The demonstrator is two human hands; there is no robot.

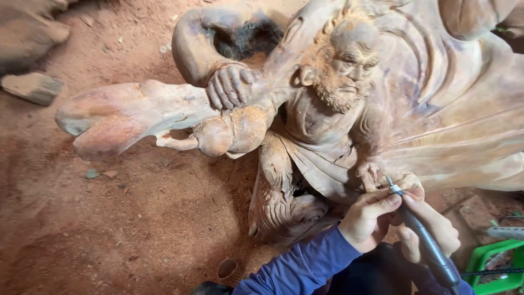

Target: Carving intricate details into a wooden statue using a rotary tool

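Down over my hands, the head view shows a large wooden statue [338, 109] of a bearded figure lying on red, dusty ground [136, 218]. My right hand [428, 226] is wrapped shut around a dark pen-shaped rotary carving tool [423, 240], fingers [436, 218] curled close on its barrel, and its slim metal tip rests against the carved hand at the statue's lower edge. My left hand [368, 218], coming out of a blue sleeve [303, 267], is folded closed too, its fingertips pressing on the tool just behind the tip and its knuckles touching the wood. Near the right edge stands a green plastic frame [499, 265]; at the far left lies a loose stone [33, 87], well apart from the statue.
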